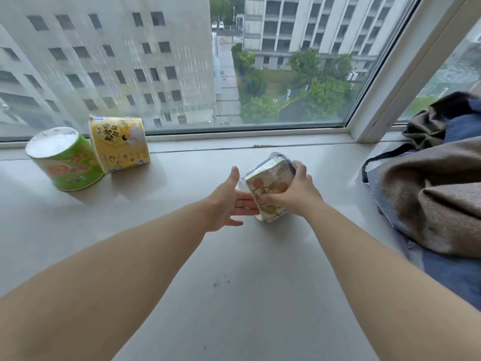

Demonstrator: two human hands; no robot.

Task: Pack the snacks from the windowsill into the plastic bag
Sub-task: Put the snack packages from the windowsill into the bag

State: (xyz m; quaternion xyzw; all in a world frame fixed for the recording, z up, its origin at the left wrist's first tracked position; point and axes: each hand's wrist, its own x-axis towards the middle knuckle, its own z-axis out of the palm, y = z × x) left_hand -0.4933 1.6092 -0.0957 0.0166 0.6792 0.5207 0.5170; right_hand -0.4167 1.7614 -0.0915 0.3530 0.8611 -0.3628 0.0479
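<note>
Grey windowsill point(182, 256) runs under a big pane looking down on pale buildings and trees. Near its middle I see my right hand point(296, 191) curled around a purple-edged snack cup point(268, 188), fingers over its far side and thumb on the near face. My left hand point(229, 201) is beside it with fingers straight and spread, fingertips reaching under the cup. Well to the left stand a green cup point(67, 160) and a yellow cup point(119, 143), touching each other. Rumpled brown and blue cloth point(437, 194) lies at the right.
</note>
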